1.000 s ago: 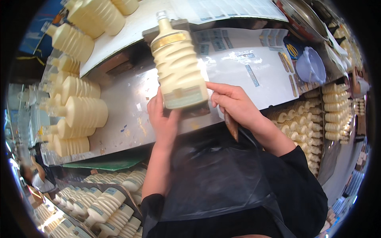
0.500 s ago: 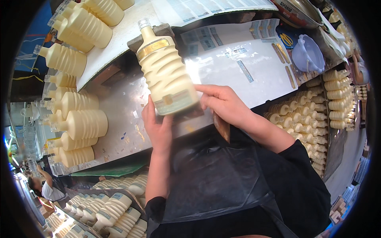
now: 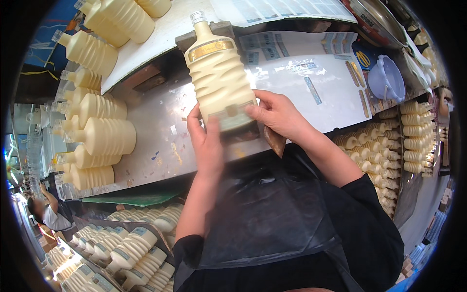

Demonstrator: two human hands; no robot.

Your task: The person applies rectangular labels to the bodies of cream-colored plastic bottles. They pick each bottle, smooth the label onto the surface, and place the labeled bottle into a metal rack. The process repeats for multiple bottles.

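A cream bottle [image 3: 216,80] with wavy ridges, a clear neck and a gold band at its shoulder is between my two hands, its neck pointing away from me. My left hand [image 3: 206,141] grips the lower left side, its thumb over the front near the base and somewhat blurred. On the lower right side, my right hand [image 3: 278,116] is closed round the edge, thumb on the pale label [image 3: 236,117] near the base. Behind the bottle's upper part is a dark block [image 3: 225,30]. A brown pointed piece [image 3: 275,141] lies just below my right hand.
Several cream bottles [image 3: 104,138] lie along the table's left side. On the right are a white sheet with label strips [image 3: 313,91], a lavender bucket [image 3: 386,80] and yellow-handled scissors [image 3: 363,59]. Racks of bottles [image 3: 131,250] stand below left and right; a person [image 3: 51,214] is far left.
My right thumb has come onto the bottle's front over the label; before, the index finger lay along its side. The whole view has shifted slightly, and the bottle stands more upright in it.
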